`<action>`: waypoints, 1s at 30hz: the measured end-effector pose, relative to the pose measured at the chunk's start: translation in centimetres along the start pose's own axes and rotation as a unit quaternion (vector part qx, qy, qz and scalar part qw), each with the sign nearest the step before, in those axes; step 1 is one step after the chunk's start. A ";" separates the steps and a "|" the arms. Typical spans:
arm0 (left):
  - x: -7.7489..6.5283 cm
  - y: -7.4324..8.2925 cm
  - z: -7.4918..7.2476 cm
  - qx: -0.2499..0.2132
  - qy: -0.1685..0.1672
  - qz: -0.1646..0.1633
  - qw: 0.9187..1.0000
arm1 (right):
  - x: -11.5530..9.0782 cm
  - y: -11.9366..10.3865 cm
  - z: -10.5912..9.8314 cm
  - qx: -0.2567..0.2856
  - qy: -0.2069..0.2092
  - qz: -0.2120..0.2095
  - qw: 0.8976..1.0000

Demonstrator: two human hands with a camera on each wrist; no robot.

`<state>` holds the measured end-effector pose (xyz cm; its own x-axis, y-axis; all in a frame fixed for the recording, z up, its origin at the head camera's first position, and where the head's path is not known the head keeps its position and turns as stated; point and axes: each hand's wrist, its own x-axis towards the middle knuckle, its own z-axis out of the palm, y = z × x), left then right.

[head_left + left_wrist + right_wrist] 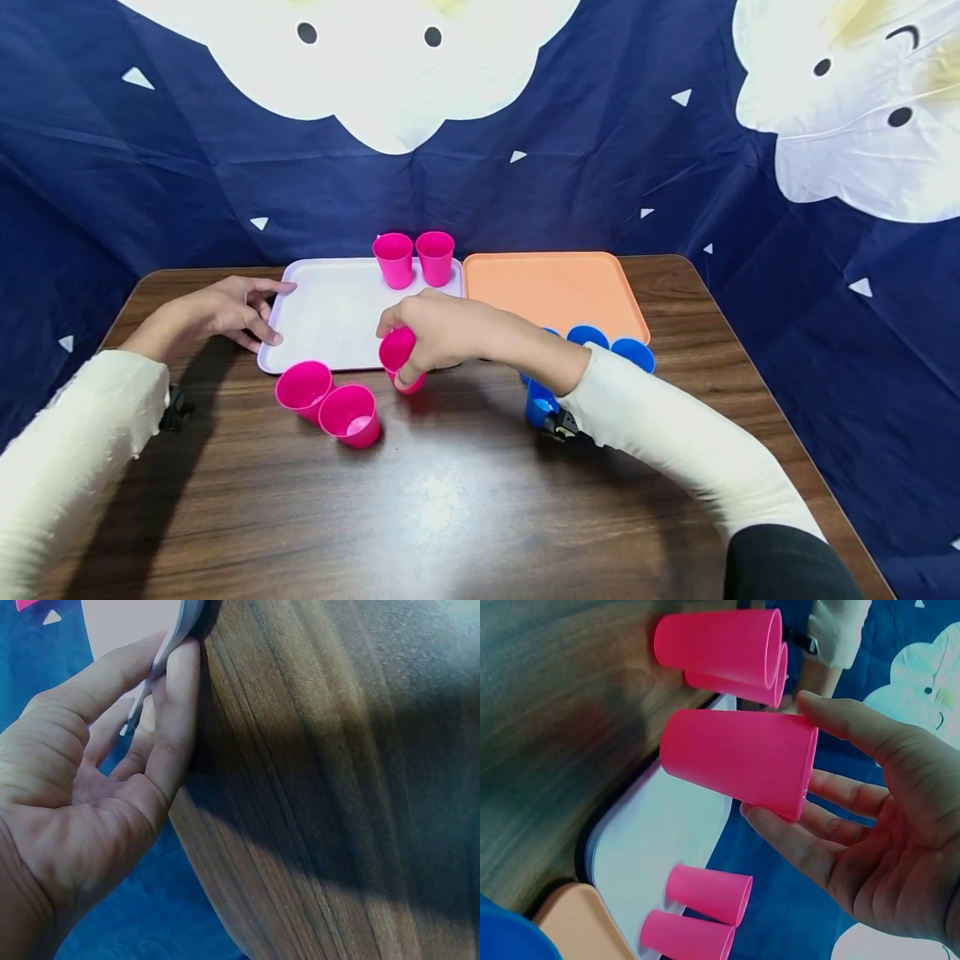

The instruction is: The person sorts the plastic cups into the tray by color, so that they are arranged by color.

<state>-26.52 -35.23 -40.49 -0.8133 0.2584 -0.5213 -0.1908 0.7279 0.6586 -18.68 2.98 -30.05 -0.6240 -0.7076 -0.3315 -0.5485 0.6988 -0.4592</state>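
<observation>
A pink cup [395, 348] is gripped near its rim by my right hand [442, 327], just in front of the pale lilac tray [330, 312]. In the right wrist view, the thumb and fingers lie on opposite sides of this cup [735, 759]; whether its base touches the table, I cannot tell. My left hand [228, 308] pinches the tray's left edge, and the left wrist view shows the tray rim [174, 637] between its fingers. Two upright pink cups [396, 265] stand at the tray's back right. Another pair of pink cups [351, 417] stands on the table, left of the right hand.
An orange tray [551, 287] lies right beside the lilac one. Several blue cups [588, 336] stand at its front edge, partly hidden under my right forearm. Behind the brown wooden table [450, 517] hangs a dark blue cloth [465, 200] with white clouds.
</observation>
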 end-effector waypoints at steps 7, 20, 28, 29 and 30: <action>-0.2 -0.1 -0.1 -0.003 0.004 0.002 1.000 | 1.2 0.3 -0.9 -0.006 0.021 0.002 1.000; -0.1 -0.1 -0.1 -0.013 -0.006 -0.001 1.000 | 3.4 1.7 -1.7 -0.001 0.064 0.039 0.997; -0.1 -0.2 -0.1 -0.024 -0.007 0.004 1.000 | 4.7 2.7 -1.9 0.001 0.089 0.045 0.995; -0.1 -0.2 -0.1 -0.024 -0.008 0.003 1.000 | 4.9 2.8 -2.0 -0.001 0.089 0.046 0.995; -0.1 -0.3 -0.1 -0.022 -0.009 0.002 1.000 | 5.1 2.9 -2.0 -0.002 0.089 0.049 0.995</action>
<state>-26.48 -35.52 -40.54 -0.8043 0.2728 -0.5278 -0.2118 0.6984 0.6837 -24.55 1.63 -31.37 -0.7632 -0.6062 -0.2236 -0.4818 0.7645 -0.4284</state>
